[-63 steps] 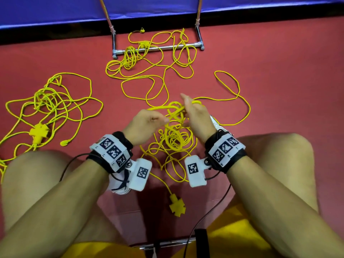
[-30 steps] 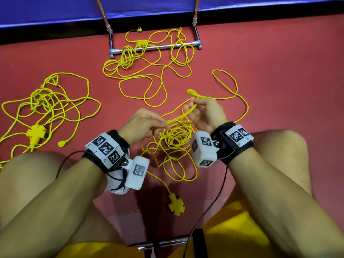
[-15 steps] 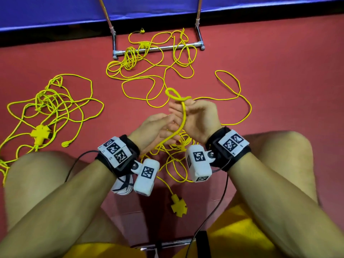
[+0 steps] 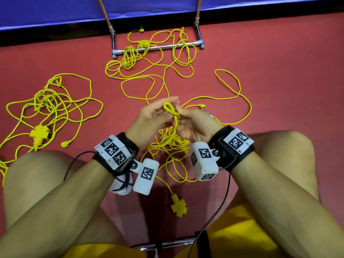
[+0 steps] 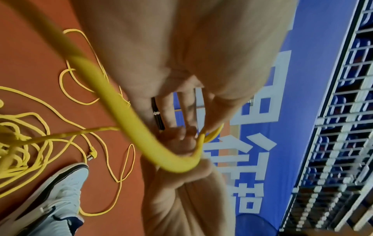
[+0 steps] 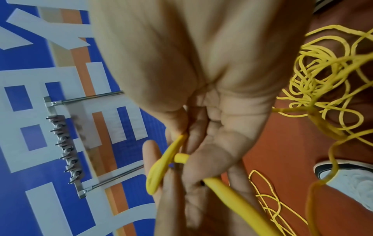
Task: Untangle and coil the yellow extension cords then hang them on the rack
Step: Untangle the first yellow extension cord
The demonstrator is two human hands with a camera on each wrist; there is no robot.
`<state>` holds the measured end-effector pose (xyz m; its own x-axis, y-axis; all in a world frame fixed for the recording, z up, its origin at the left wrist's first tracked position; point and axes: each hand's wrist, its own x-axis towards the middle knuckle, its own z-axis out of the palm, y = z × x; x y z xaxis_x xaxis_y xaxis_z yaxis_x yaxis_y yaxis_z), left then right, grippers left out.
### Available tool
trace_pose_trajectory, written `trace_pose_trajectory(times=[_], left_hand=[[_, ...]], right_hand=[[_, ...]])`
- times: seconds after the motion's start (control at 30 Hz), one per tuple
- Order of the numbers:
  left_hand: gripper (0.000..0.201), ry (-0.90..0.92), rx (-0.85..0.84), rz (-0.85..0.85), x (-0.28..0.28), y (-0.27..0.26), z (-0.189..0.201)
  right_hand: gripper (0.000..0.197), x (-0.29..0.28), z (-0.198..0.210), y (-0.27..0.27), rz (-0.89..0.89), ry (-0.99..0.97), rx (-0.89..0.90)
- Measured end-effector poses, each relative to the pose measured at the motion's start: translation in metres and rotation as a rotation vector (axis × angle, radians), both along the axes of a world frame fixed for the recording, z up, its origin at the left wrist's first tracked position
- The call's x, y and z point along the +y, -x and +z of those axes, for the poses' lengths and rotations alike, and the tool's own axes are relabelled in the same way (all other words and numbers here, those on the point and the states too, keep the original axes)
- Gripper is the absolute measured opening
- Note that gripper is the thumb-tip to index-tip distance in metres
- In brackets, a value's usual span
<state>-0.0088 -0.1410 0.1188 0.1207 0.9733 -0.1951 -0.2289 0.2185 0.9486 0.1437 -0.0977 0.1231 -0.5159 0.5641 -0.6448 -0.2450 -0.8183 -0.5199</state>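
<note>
Head view: person seated on red floor (image 4: 279, 71). Right hand (image 4: 193, 123) pinches the yellow cord (image 4: 175, 123) just under a small loop (image 4: 170, 108); left hand (image 4: 149, 121) alongside with fingers extended toward the loop, contact there unclear. Cord drops to a tangle (image 4: 171, 146) between the knees. Second tangle (image 4: 54, 101) lies at left, third (image 4: 147, 60) over the rack base (image 4: 158, 47).

Left wrist view: left fingers (image 5: 181, 103) fairly straight; cord (image 5: 121, 102) arcs across the palm.

Right wrist view: right fingertips (image 6: 193, 143) curled, nipping the cord (image 6: 161, 166); hooked rack (image 6: 64, 146) stands beyond.
</note>
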Motion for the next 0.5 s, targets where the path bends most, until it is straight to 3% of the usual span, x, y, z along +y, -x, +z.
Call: trace_pose_trajectory(times=[0.13, 0.23, 0.33, 0.4, 0.5], left_hand=[[0.019, 0.022, -0.032, 0.014, 0.0, 0.006, 0.001], [0.011, 0.042, -0.019, 0.083, 0.002, 0.006, 0.002], [0.007, 0.05, 0.129, 0.158, 0.005, 0.009, -0.001], [0.014, 0.031, 0.287, 0.183, 0.007, 0.012, -0.002], [0.02, 0.033, 0.517, 0.216, 0.012, 0.023, -0.01]], right_hand=[[0.028, 0.0, 0.002, -0.002, 0.023, 0.002, -0.028], [0.024, 0.001, -0.001, -0.001, 0.002, -0.027, -0.059], [0.024, 0.002, -0.004, 0.0, -0.021, -0.034, -0.14], [0.027, 0.002, -0.006, 0.0, -0.042, -0.013, -0.186], [0.029, 0.004, -0.006, -0.002, -0.081, 0.034, -0.148]])
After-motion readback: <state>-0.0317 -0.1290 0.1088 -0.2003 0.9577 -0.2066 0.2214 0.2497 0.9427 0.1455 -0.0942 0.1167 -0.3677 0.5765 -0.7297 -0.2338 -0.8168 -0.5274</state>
